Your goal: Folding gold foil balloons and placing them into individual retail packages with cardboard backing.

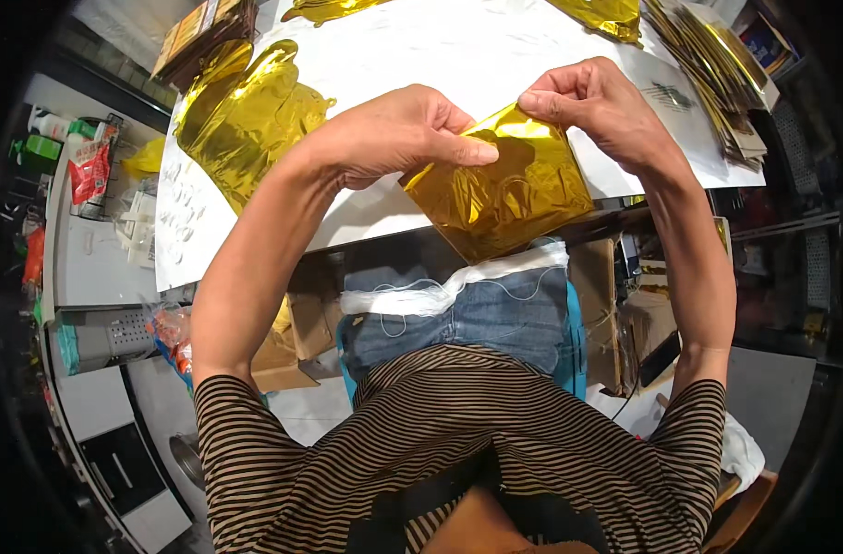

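Observation:
Between my two hands hangs a folded piece of shiny gold foil (504, 198), which looks like a flat, uninflated foil balloon. Its upper left edge is pinched between the thumb and fingers of my left hand (412, 137). My right hand (592, 106) grips the top corner, thumb pressed against curled fingers. The lower part of the foil hangs past the near edge of the white table (370, 214), above my lap. A larger gold foil balloon (255, 120), flat with rounded lobes, lies on the table to the left of my left hand.
More gold foil (606, 17) lies at the table's far side. Stacked flat packets (717, 78) stand at the right, another bundle (200, 37) at the far left. A hank of white string (421, 300) lies across my lap. Cardboard boxes (595, 314) sit under the table.

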Tool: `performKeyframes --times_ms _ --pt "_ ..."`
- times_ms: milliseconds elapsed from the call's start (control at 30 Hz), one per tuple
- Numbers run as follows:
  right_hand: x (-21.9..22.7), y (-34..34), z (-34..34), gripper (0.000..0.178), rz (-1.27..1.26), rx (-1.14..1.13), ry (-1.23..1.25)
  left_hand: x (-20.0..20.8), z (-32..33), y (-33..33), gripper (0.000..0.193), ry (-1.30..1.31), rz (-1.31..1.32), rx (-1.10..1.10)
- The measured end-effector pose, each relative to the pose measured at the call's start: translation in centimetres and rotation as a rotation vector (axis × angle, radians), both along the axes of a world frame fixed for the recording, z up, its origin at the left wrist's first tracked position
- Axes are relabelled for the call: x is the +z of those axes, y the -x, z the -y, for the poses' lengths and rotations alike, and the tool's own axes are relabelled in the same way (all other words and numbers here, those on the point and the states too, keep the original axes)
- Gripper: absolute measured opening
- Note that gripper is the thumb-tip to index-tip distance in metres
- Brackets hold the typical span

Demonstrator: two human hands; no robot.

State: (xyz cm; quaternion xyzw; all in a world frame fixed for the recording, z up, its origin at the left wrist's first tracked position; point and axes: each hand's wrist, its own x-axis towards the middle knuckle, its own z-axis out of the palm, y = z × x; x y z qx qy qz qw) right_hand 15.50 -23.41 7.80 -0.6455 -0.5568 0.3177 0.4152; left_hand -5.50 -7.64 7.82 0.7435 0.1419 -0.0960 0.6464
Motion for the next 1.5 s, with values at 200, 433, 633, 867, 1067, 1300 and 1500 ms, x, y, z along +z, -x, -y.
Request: performKeyframes --times_ms 200,433,633,867,1067,1300,1500 --pt "-0.7 -0.2 0.3 0.044 -0.131 0.001 0.122 -0.7 0.9 1.2 0.027 0.011 -0.008 0.068" --pt "-3.5 6.5 6.5 0.063 -0.897 -0.247 -0.124 -3.0 2.4 1.6 0.029 0.471 0.237 0.351" --pt "-4.3 8.6 5.6 0.043 -0.896 -0.366 -0.174 -4.9 3.7 1.2 0.028 0.423 0.207 0.358" --pt "-5.2 8.1 5.7 0.039 -0.757 -0.452 -0.124 -2.5 4.8 2.1 0.025 0.014 0.111 0.381" --pt "-5.9 8.0 5.7 0.043 -0.739 -0.420 -0.088 -3.9 4.5 2.3 0.061 -0.134 0.351 0.449" --pt "-6.2 7.2 6.2 0.042 -0.664 -0.424 -0.101 -2.6 5.4 4.1 0.072 -0.024 0.260 0.200" --pt "-6.0 7.6 6.0 0.042 -0.801 -0.372 -0.091 -2.2 5.1 4.4 0.060 -0.048 0.204 0.178"
